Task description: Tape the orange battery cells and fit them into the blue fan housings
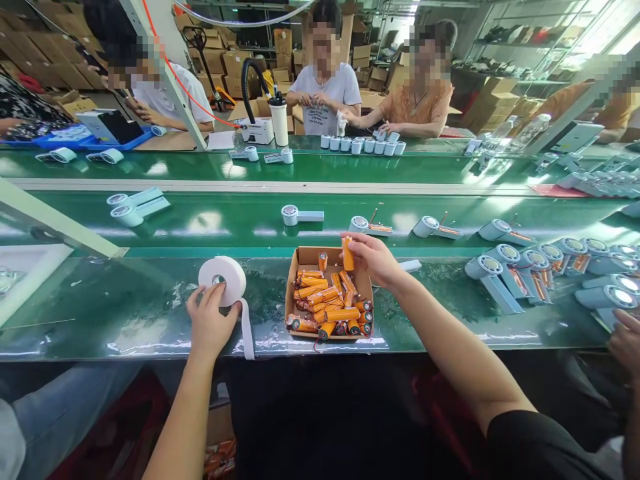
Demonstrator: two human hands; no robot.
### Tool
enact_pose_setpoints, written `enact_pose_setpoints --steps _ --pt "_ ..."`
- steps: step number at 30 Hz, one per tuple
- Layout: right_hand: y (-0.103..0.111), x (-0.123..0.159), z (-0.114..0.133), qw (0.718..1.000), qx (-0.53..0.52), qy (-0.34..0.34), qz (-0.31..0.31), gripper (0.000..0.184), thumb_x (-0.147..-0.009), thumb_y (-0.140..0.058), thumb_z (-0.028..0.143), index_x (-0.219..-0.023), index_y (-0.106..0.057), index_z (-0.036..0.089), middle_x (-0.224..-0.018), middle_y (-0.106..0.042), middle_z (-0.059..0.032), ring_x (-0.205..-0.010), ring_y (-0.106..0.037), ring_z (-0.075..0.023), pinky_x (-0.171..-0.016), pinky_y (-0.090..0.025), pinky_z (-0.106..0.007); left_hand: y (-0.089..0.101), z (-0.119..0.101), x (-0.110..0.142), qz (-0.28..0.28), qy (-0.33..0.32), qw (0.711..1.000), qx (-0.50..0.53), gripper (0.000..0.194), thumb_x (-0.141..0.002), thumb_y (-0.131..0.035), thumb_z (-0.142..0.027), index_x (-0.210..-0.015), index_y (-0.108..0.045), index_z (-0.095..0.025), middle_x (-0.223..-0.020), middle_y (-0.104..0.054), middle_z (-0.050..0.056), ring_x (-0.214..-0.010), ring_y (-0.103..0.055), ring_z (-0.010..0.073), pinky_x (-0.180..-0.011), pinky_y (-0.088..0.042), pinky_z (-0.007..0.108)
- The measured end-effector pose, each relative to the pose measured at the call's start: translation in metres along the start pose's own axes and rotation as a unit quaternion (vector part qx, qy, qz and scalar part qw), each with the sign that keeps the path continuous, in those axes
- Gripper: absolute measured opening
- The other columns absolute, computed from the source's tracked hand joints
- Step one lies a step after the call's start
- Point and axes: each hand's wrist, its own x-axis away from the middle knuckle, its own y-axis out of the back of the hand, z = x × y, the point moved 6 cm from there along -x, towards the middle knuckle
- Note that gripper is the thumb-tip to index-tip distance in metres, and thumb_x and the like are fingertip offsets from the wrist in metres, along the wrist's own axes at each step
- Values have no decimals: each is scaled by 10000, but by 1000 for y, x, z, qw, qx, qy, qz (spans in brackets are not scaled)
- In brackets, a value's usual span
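My left hand [213,317] grips a roll of white tape [235,275] on the near bench, fingers at its core. The thumb rests by the loose tape strip [247,333], which hangs down to the bench edge. Between the fingertips of my right hand [373,259] is an orange cylindrical battery [348,255], upright above the far right corner of a cardboard box [289,293]. Inside that box lie many orange batteries [325,295] with thin red and black wires, in a loose heap. Part of a pale blue piece [410,265] shows behind my right wrist.
Pale blue fan-like devices [302,215] lie along the green conveyor [240,223]; several more crowd the bench at right [505,280]. A metal post [55,213] slants in at left beside a white tray [35,267]. A co-worker's hand [625,340] is at far right; others sit opposite.
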Motion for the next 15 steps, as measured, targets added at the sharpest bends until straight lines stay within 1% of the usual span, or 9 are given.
enact_pose_setpoints --steps 3,6,8,10,12,13,15 --pt "-12 12 4 998 -57 -27 19 481 -785 -782 530 -1138 -694 215 -767 -690 17 -749 -688 -168 -673 -536 -276 2 -1 -1 -2 -5 1000 -4 435 -860 -635 -395 -1237 -688 -184 -1242 -725 176 -1369 -490 424 -1233 -285 646" --pt "-24 28 19 992 -115 -7 43 429 -744 -864 485 -1022 -649 238 -827 -683 29 -758 -669 -139 -686 -542 -254 9 -7 2 -23 -11 1000 -6 414 -864 -644 -391 -1225 -685 -192 -1216 -723 171 -1353 -502 424 -1214 -328 641" --pt "-28 41 30 987 -151 11 54 445 -737 -904 455 -1003 -610 254 -894 -694 32 -771 -678 -124 -678 -547 -236 17 -20 10 -47 -32 998 -6 399 -871 -652 -370 -1229 -678 -195 -1213 -716 167 -1338 -513 422 -1191 -369 636" --pt "-30 55 36 982 -180 12 59 505 -740 -925 445 -1096 -604 287 -932 -698 41 -750 -695 -115 -657 -561 -226 28 -44 23 -67 -83 994 -2 387 -883 -661 -324 -1250 -663 -200 -1224 -710 158 -1333 -525 414 -1167 -407 629" --pt "-32 68 39 979 -198 4 54 571 -732 -937 479 -1171 -616 305 -942 -702 37 -723 -714 -119 -648 -588 -233 38 -75 38 -71 -150 986 7 403 -881 -678 -254 -1281 -648 -217 -1231 -710 140 -1345 -529 402 -1150 -435 618" --pt "-33 75 39 978 -204 4 46 580 -720 -943 503 -1163 -630 300 -945 -707 29 -722 -725 -126 -655 -604 -242 42 -91 45 -66 -182 981 11 420 -875 -688 -219 -1293 -643 -225 -1227 -713 131 -1355 -527 398 -1143 -446 610" --pt "-36 86 38 976 -217 10 27 544 -702 -952 532 -1072 -641 283 -943 -720 15 -746 -750 -147 -659 -621 -251 49 -120 57 -53 -231 971 14 445 -861 -704 -164 -1296 -646 -237 -1202 -723 118 -1364 -525 396 -1128 -466 595"
